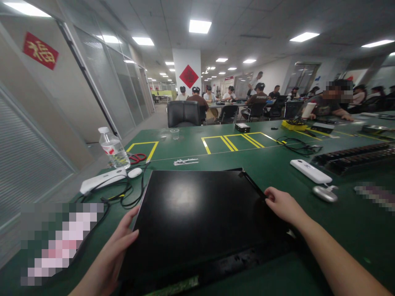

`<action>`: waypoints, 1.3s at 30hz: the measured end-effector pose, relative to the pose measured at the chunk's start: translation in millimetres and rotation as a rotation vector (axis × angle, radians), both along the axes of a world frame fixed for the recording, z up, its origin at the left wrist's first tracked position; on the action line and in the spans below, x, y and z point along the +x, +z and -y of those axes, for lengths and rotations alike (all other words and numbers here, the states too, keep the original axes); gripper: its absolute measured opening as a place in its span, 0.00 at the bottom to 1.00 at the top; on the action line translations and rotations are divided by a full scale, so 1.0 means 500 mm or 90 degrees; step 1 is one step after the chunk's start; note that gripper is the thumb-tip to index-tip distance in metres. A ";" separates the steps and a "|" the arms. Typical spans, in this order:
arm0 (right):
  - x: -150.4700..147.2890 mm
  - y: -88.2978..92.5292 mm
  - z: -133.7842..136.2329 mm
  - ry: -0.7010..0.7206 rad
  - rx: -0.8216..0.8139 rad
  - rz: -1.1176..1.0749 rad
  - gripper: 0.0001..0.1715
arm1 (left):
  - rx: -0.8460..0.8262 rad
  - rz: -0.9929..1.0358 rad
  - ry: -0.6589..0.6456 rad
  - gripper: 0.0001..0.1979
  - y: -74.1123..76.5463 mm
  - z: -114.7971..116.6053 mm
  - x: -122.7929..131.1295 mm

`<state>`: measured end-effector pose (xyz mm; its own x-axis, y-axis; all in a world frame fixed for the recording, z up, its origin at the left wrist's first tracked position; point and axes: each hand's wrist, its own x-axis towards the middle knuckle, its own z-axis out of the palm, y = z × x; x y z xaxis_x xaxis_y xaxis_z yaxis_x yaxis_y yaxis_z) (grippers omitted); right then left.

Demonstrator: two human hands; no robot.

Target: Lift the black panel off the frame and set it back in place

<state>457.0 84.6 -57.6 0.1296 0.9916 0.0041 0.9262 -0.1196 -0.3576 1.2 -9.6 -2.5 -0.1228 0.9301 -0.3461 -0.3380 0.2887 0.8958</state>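
The left hand (123, 238) is clamped on the left edge of a flat black panel (191, 213), its thumb at the front edge and its fingers along the side. The right hand (284, 205) pinches the right side of a dark frame (256, 185) that shows along the panel's right border, with the thumb and fingers drawn together there. The panel therefore lies between the two hands, in front of the person; whether its underside touches the bench (231, 161) is hidden. A narrow green strip (182, 284) shows along its near edge.

Beyond the left hand, a white mouse (135, 172) sits just beside a long white device (103, 181), with dark cables (123, 195) looped nearby; a clear bottle (112, 148) stands behind them, near red-handled scissors (137, 158). Past the right hand, a second white device (311, 171) lies near a silver mouse (325, 193). White scraps (185, 162) lie behind the panel, and farther out, yellow tape outlines (230, 142) mark the green surface, with a small black box (242, 128) near the far edge and a yellow tray (293, 124) to its right
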 end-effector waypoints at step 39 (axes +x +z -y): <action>-0.009 0.035 -0.004 -0.120 0.087 -0.534 0.25 | 0.048 -0.064 0.099 0.51 0.018 0.001 0.022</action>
<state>452.3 86.5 -40.0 0.3058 0.9508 -0.0486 0.3195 -0.1506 -0.9356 12.2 -10.1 6.3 -0.2977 0.9198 -0.2555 -0.2814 0.1712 0.9442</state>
